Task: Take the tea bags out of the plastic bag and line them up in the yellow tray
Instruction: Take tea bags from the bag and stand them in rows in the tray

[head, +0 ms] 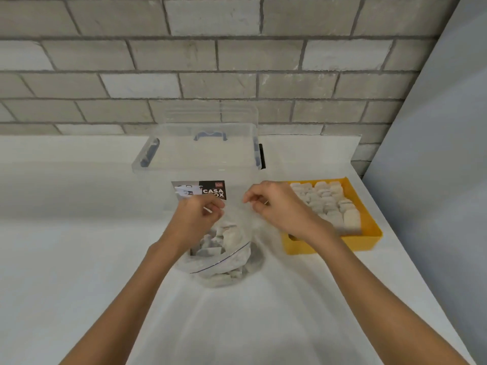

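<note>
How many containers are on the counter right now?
3: the clear storage box at the back centre, the yellow tray at right holding tea bags, and the plastic bag in front, pinched by the left hand and right hand. None appear hidden.

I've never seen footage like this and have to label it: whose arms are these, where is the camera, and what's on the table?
There is no machine here. A person wears one wide-angle camera on the head, looking forward and down, so the two bare arms reaching in from the bottom are their own. The left hand and the right hand each pinch the upper edge of a clear plastic bag that rests on the white table. Loose tea bags lie inside it. To the right stands a yellow tray already holding rows of tea bags. Behind the bag is a clear storage box with a label, in front of a grey brick wall.
</note>
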